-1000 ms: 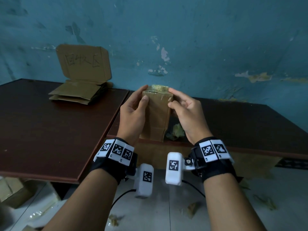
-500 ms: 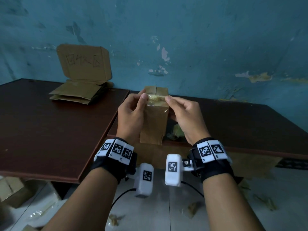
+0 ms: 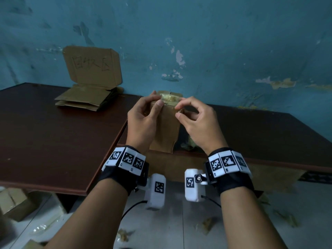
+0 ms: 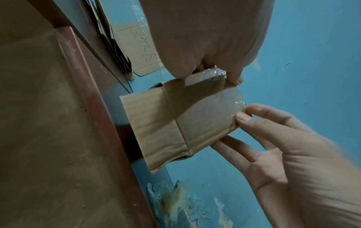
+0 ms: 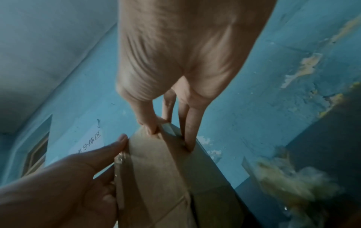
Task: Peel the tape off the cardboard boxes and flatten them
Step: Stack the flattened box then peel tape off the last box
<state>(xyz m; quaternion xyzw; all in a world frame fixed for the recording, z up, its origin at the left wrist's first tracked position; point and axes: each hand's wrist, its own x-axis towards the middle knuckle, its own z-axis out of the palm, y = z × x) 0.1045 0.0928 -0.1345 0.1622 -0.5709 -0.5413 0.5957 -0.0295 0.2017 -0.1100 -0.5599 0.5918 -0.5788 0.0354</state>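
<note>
A small brown cardboard box (image 3: 166,130) stands upright over the gap between two dark tables, its top sealed with clear yellowish tape (image 3: 170,98). My left hand (image 3: 156,100) grips the box's upper left side, thumb on the near face. My right hand (image 3: 179,110) pinches the tape edge at the top right corner between thumb and index finger. In the left wrist view the box (image 4: 175,123) shows a glossy taped end, with the right hand's fingertips (image 4: 242,115) on it. The right wrist view shows the right hand's fingertips (image 5: 151,128) on the taped top edge of the box (image 5: 166,177).
A stack of flattened cardboard (image 3: 84,99) lies at the back left under an upright cardboard sign (image 3: 93,67). A crumpled tape wad (image 3: 188,143) sits behind the box. A cardboard box (image 3: 14,202) and tape scraps (image 3: 206,225) lie on the floor.
The right hand has left the box's side; its thumb and index now pinch at the taped top right corner. The left thumb has slid up to the tape edge.
</note>
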